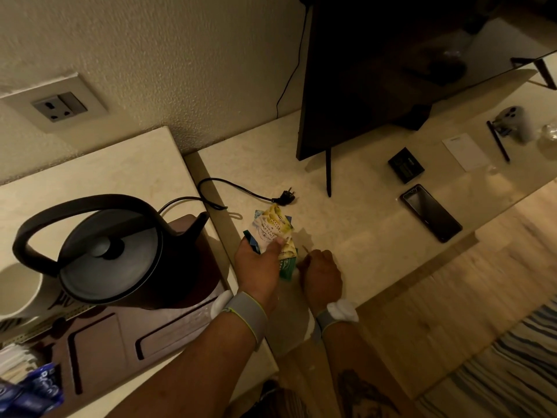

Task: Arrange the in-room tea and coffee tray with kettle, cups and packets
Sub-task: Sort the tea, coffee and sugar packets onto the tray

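A black kettle (111,251) with an arched handle stands on the dark brown tray (120,336) at the left. A white cup (21,291) sits at the tray's left edge, and blue and white packets (27,384) lie at its near left corner. My left hand (259,263) holds a fan of several tea packets (272,229), yellow-white and green, over the lower counter. My right hand (322,270) is curled beside them, close to the green packet's edge; a thin stick shows at its fingers, and whether it holds it I cannot tell.
The kettle's cord and plug (286,197) lie on the lower counter (355,224). A dark TV (391,70) stands behind, with a phone (431,212), a black box (406,168), a white card (465,150) and a pen (498,141) to the right. A wall socket (60,107) is upper left.
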### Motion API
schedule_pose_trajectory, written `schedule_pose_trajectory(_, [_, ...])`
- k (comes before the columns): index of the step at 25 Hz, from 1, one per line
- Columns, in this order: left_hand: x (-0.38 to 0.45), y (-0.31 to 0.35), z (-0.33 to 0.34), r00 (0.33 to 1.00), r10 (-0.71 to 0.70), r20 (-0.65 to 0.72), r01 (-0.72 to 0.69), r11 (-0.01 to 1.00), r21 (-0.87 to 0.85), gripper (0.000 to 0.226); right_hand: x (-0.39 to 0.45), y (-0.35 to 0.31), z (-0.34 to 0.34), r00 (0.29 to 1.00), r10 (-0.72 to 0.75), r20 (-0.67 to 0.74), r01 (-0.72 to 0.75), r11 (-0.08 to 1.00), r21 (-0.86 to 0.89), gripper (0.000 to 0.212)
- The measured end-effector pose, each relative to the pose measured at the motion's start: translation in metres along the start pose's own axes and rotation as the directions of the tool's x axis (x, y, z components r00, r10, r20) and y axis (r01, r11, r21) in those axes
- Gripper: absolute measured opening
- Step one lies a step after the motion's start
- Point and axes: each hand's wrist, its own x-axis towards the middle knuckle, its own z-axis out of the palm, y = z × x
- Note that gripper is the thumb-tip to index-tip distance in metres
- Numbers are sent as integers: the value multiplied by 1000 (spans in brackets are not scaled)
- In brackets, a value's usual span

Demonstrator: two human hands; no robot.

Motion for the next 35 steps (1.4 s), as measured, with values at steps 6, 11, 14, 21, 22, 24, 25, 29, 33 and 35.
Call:
schedule_pose_trajectory(6, [-11, -4, -12, 998, 18, 63, -21, 999, 44, 32, -10, -18, -4, 998, -49, -30, 46, 994, -98, 5])
schedule_pose_trajectory(11, [-21, 7, -14, 998, -15, 68, 13, 1000, 28, 30, -14, -17, -3, 997, -77, 28, 79, 996, -50, 18])
schedule_pose_trajectory(14, [-44, 18, -19, 978, -18, 206, 10, 999, 42, 32, -13, 7, -9, 997, 1, 78, -23, 963, 270, 39])
schedule_pose_trajectory(21, [-92, 43, -85, 827, -234, 511, 269, 963, 7, 41, -53, 7, -39, 959, -5, 285, -213, 653, 727, 28])
schedule_pose_trajectory(22, [-98, 48, -100, 809, -261, 527, 313, 950, -10, 41, -65, 0, -46, 961, -40, 274, -182, 652, 736, 34])
schedule_pose_trajectory(24, [-109, 56, -135, 784, -315, 536, 394, 918, -37, 42, -91, -17, -58, 962, -116, 246, -108, 668, 736, 32])
schedule_pose_trajectory(25, [-114, 59, -153, 774, -337, 537, 427, 903, -49, 43, -103, -26, -63, 954, -160, 254, -80, 681, 728, 34])
schedule_pose_trajectory(29, [-126, 75, -218, 785, -351, 510, 484, 862, -150, 48, -138, -70, -69, 846, -449, 286, 148, 714, 684, 36])
schedule_pose_trajectory(33, [-129, 88, -270, 872, -339, 354, 450, 839, -305, 41, -158, -121, -56, 650, -750, 119, 702, 654, 284, 20])
schedule_pose_trajectory(35, [-129, 93, -287, 912, -323, 253, 398, 844, -359, 41, -157, -141, -45, 571, -819, 55, 792, 568, 226, 26])
